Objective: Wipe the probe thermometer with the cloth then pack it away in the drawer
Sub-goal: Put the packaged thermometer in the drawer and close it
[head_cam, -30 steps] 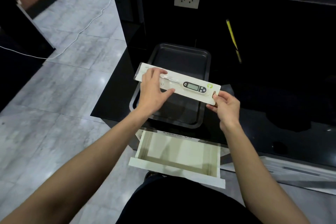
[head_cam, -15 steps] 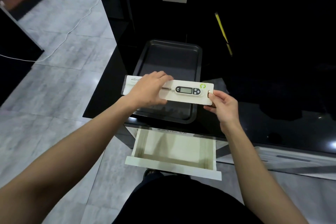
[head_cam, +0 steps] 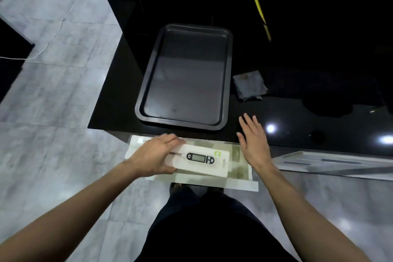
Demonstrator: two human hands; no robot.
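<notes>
The left hand grips the left end of the white pack, fingers over its top and thumb at its near edge, holding it in the open drawer with the thermometer face up at its three o'clock. The right hand hangs loose and flat-fingered, holding nothing, just past the pack's right end over the counter edge. From it, the cloth lies crumpled at twelve o'clock, the dark tray at ten.
</notes>
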